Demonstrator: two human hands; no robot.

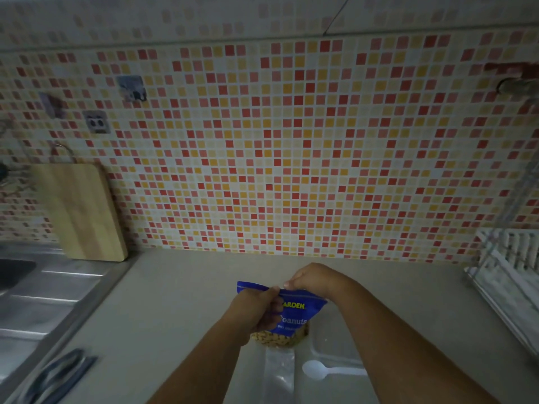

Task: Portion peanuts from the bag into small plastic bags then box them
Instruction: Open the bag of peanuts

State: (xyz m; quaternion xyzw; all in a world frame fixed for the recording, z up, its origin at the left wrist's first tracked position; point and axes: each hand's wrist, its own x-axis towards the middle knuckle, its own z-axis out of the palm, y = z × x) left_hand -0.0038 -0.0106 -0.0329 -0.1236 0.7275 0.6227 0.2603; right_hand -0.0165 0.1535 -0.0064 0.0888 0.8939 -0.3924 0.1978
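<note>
A blue peanut bag (294,312) with a clear window of peanuts at its bottom is held upright above the counter. My left hand (259,312) grips its left side near the top. My right hand (309,279) pinches the top edge from behind. Below the bag lies a small clear plastic bag (280,371) flat on the counter. A clear plastic box (335,342) stands right of it, partly hidden by my right forearm. A white plastic spoon (320,370) lies in front of the box.
A steel sink (35,290) and drainboard fill the left. A wooden cutting board (84,211) leans on the tiled wall. Dark scissors (58,377) lie at the lower left. A dish rack (513,275) stands at the right.
</note>
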